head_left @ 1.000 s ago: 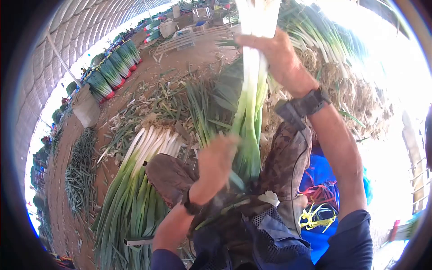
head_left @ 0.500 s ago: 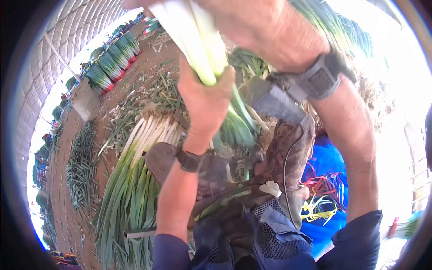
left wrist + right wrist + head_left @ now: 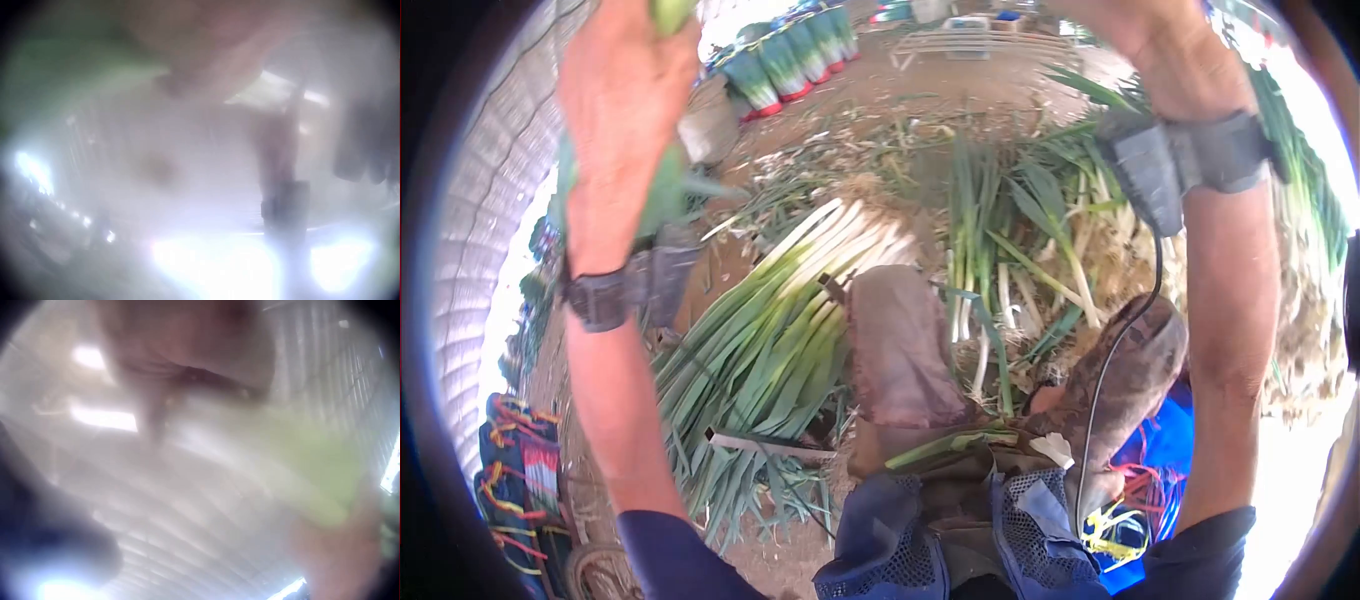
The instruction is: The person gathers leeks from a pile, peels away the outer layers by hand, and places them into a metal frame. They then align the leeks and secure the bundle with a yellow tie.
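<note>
Raised at the upper left of the head view, my left hand [image 3: 625, 110] grips a few leeks [image 3: 668, 14] round their green part. Their leaves hang down behind that wrist. My right hand [image 3: 1155, 40] is lifted at the top right, its fingers cut off by the frame edge. In the blurred right wrist view, the right hand [image 3: 187, 337] holds the white ends of the leeks [image 3: 269, 450], while the left hand [image 3: 340, 553] grips them lower down. The left wrist view is mostly blur, with a green patch beside the left hand [image 3: 212, 37].
A big heap of leeks [image 3: 800, 290] lies left of my knee [image 3: 900, 340], by a metal bar [image 3: 770, 445]. More leeks [image 3: 975, 220] lie ahead, among leaf scraps. Red-banded bundles [image 3: 785, 65] stand at the back. A blue bag [image 3: 1170, 440] with yellow ties [image 3: 1115, 525] sits at right.
The leeks were upright over my lap, then tilted as both hands took hold; now they are lifted high, the left hand far up at left, the right at upper right. The head view has turned left.
</note>
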`<action>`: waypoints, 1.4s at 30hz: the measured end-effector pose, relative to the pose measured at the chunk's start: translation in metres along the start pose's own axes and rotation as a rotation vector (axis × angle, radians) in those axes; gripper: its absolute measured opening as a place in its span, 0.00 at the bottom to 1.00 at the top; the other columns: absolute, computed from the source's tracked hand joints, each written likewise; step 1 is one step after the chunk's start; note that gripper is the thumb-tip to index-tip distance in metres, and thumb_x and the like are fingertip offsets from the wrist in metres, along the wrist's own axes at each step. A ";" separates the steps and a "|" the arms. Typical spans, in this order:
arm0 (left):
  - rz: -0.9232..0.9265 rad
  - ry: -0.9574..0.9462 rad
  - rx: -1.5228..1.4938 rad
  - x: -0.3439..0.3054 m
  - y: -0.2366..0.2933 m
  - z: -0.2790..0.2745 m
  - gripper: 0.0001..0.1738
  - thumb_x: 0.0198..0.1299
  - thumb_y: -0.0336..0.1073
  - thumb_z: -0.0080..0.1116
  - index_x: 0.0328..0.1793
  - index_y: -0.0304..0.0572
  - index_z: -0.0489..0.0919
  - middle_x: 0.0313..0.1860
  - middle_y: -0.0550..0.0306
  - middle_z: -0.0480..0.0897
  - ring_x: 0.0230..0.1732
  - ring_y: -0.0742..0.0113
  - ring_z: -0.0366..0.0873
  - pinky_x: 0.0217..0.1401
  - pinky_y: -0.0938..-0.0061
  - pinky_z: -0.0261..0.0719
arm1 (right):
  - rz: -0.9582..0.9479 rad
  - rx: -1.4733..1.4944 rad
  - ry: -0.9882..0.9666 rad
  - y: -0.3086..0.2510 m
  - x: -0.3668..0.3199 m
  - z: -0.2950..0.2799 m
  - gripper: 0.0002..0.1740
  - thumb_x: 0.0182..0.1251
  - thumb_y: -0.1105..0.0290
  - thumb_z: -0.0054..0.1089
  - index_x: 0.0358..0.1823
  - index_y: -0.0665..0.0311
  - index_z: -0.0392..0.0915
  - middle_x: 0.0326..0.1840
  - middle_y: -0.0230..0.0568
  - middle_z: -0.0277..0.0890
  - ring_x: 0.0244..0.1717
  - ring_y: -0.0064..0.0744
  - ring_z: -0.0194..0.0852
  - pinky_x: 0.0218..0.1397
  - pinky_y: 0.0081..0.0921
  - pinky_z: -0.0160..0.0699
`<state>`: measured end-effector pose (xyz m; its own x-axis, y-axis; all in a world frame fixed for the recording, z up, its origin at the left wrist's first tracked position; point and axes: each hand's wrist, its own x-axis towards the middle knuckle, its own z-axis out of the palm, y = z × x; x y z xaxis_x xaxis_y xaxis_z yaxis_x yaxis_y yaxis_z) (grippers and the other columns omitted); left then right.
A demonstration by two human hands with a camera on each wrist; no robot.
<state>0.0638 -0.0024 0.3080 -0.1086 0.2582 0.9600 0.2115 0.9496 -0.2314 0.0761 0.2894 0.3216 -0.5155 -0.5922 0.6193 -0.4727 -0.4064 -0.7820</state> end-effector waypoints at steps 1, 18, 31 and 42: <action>0.044 -0.109 0.158 -0.003 -0.024 -0.013 0.28 0.58 0.35 0.65 0.66 0.49 0.74 0.45 0.41 0.85 0.44 0.41 0.84 0.47 0.56 0.81 | 0.043 -0.448 0.055 0.036 -0.005 -0.008 0.54 0.63 0.46 0.71 0.80 0.66 0.51 0.76 0.57 0.62 0.77 0.43 0.59 0.77 0.42 0.64; -0.184 -1.376 0.321 -0.386 -0.056 0.126 0.44 0.55 0.34 0.64 0.80 0.52 0.61 0.58 0.43 0.77 0.59 0.43 0.76 0.62 0.44 0.70 | 0.898 -0.239 0.147 0.500 -0.139 -0.027 0.31 0.66 0.60 0.67 0.65 0.73 0.75 0.58 0.48 0.79 0.51 0.33 0.82 0.53 0.30 0.82; -0.537 -1.538 -0.558 -0.336 -0.135 0.115 0.35 0.58 0.37 0.69 0.74 0.54 0.73 0.50 0.44 0.76 0.54 0.42 0.76 0.60 0.55 0.71 | 0.334 -1.015 0.072 0.548 -0.056 0.029 0.31 0.62 0.67 0.63 0.68 0.60 0.70 0.67 0.46 0.71 0.66 0.49 0.70 0.68 0.45 0.67; -0.341 -1.283 -0.120 -0.279 -0.129 0.142 0.32 0.57 0.24 0.63 0.69 0.58 0.78 0.47 0.47 0.77 0.48 0.46 0.77 0.51 0.57 0.76 | -0.085 -1.105 -0.119 0.574 -0.020 0.029 0.17 0.60 0.71 0.56 0.52 0.59 0.81 0.52 0.34 0.79 0.57 0.36 0.76 0.75 0.57 0.59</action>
<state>-0.0714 -0.1720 0.0475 -0.9906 0.0587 0.1236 0.0675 0.9954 0.0682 -0.1643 0.0473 -0.1419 -0.4074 -0.6786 0.6111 -0.9099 0.3590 -0.2079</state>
